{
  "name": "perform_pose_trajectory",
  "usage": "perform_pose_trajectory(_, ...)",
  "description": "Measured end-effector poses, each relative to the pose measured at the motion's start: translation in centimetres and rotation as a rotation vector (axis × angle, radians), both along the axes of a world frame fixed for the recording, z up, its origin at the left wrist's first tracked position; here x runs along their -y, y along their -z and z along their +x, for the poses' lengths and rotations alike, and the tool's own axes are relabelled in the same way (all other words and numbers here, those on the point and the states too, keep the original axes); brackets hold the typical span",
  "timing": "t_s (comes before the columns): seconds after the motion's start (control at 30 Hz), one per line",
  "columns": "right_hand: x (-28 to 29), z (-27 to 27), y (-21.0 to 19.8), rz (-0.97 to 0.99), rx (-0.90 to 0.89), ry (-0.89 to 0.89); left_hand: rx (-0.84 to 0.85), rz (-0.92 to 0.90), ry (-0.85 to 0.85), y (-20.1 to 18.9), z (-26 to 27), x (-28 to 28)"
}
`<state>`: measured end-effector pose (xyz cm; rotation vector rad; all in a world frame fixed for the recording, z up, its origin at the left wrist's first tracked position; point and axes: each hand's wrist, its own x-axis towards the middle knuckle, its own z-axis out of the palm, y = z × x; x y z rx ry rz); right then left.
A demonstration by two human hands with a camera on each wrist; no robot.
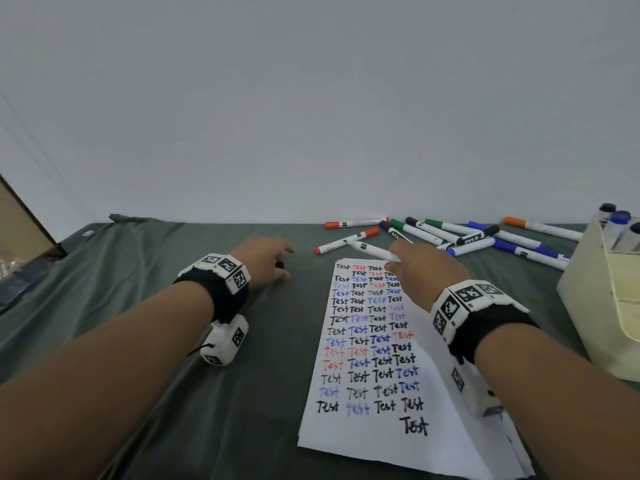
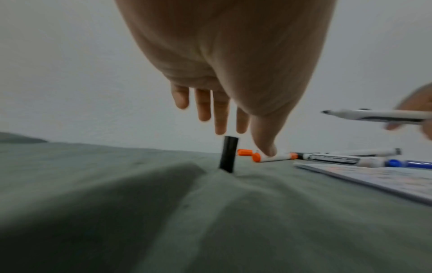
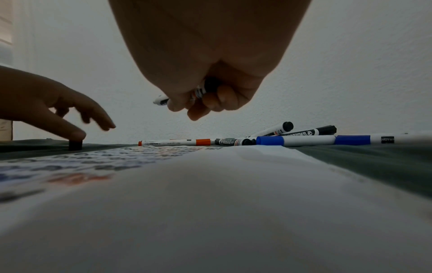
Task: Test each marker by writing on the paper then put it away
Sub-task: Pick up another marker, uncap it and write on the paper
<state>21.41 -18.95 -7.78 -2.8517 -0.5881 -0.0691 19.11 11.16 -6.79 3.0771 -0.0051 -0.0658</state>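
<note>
My right hand (image 1: 420, 263) grips an uncapped black marker (image 1: 372, 250) above the top of the paper (image 1: 346, 441), its tip pointing left. The right wrist view shows the fingers (image 3: 205, 103) curled round the marker (image 3: 161, 100). Its black cap (image 1: 280, 265) stands upright on the green cloth, left of the paper. My left hand (image 1: 273, 258) hovers over the cap (image 2: 228, 154) with fingers (image 2: 222, 120) loosely extended. In the right wrist view its thumb (image 3: 74, 134) looks to rest on the cap's (image 3: 75, 145) top. The paper is filled with rows of "Test" in black, blue and red.
A pile of capped markers (image 1: 450, 233) in red, green, black, blue and orange lies at the far edge by the wall. A cream box (image 1: 599, 306) at the right holds several upright markers (image 1: 620, 223). A green cloth (image 1: 173, 341) covers the table.
</note>
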Motion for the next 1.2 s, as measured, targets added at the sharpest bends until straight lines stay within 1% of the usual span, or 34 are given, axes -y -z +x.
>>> perform_pose_trajectory(0.07, 0.0, 0.1, 0.1, 0.049, 0.007, 0.005, 0.097, 0.168, 0.016, -0.3, -0.4, 1.1)
perform_pose_trajectory(0.1, 0.1, 0.1, 0.0, 0.090, 0.010, -0.003, 0.126, 0.222, 0.042, -0.4, -0.7, 2.1)
perform_pose_trajectory(0.13, 0.2, 0.0, 0.0, 0.131, 0.014, -0.019, 0.126, 0.234, 0.088, -0.4, -1.0, 3.5)
perform_pose_trajectory(0.2, 0.3, -0.3, -0.1, 0.164, 0.035, -0.071, 0.029, 0.193, 0.186, 0.5, -1.4, 6.6)
perform_pose_trajectory(0.23, 0.3, -0.5, -0.2, 0.155, 0.056, -0.087, -0.055, 0.172, 0.197, 1.2, -1.6, 8.0)
perform_pose_trajectory(0.3, 0.4, -0.5, -0.1, 0.132, 0.102, -0.087, -0.231, 0.139, 0.147, 2.9, -1.7, 10.1)
perform_pose_trajectory(0.37, 0.5, -0.3, 0.0, 0.136, 0.141, -0.072, -0.331, 0.105, 0.085, 4.7, -1.5, 11.3)
perform_pose_trajectory(0.47, 0.2, -0.6, -0.1, 0.179, 0.129, -0.089, -0.336, 0.106, 0.035, 6.2, -1.3, 11.6)
perform_pose_trajectory(0.53, 0.1, -0.8, -0.4, 0.278, 0.074, -0.128, -0.310, 0.108, 0.034, 6.7, -1.2, 11.6)
perform_pose_trajectory(0.63, 0.9, -0.3, -0.9, 0.518, 0.032, -0.138, -0.310, 0.111, 0.041, 6.9, -1.1, 11.4)
perform_pose_trajectory(0.67, 1.4, 0.1, -1.1, 0.647, 0.006, -0.113, -0.315, 0.107, 0.040, 6.8, -1.1, 11.4)
perform_pose_trajectory(0.7, 2.2, 0.5, -1.1, 0.845, -0.051, -0.066, -0.320, 0.106, 0.044, 6.8, -1.1, 11.4)
perform_pose_trajectory(0.77, 3.8, 1.2, -0.9, 1.331, -0.233, 0.059, -0.337, 0.105, 0.047, 6.4, -1.1, 11.5)
perform_pose_trajectory(0.8, 4.4, 1.4, -0.5, 1.532, -0.321, 0.130, -0.345, 0.104, 0.044, 6.2, -1.2, 11.5)
perform_pose_trajectory(0.83, 5.0, 1.5, 0.0, 1.684, -0.389, 0.196, -0.353, 0.105, 0.041, 6.0, -1.3, 11.6)
perform_pose_trajectory(0.87, 5.3, 1.6, 0.6, 1.793, -0.441, 0.251, -0.363, 0.106, 0.039, 5.8, -1.4, 11.7)
perform_pose_trajectory(0.9, 5.4, 1.6, 1.4, 1.860, -0.477, 0.299, -0.372, 0.107, 0.039, 5.6, -1.5, 11.8)
perform_pose_trajectory(0.97, 5.4, 1.7, 2.5, 1.899, -0.499, 0.378, -0.384, 0.104, 0.039, 5.1, -1.7, 12.0)
perform_pose_trajectory(1.03, 5.3, 1.7, 3.4, 1.867, -0.482, 0.394, -0.395, 0.099, 0.036, 4.8, -1.9, 12.0)
perform_pose_trajectory(1.13, 5.1, 1.6, 4.1, 1.634, -0.410, 0.324, -0.416, 0.096, 0.033, 4.5, -2.0, 12.1)
perform_pose_trajectory(1.2, 5.0, 1.4, 4.3, 1.523, -0.356, 0.272, -0.431, 0.087, 0.031, 4.4, -2.0, 12.1)
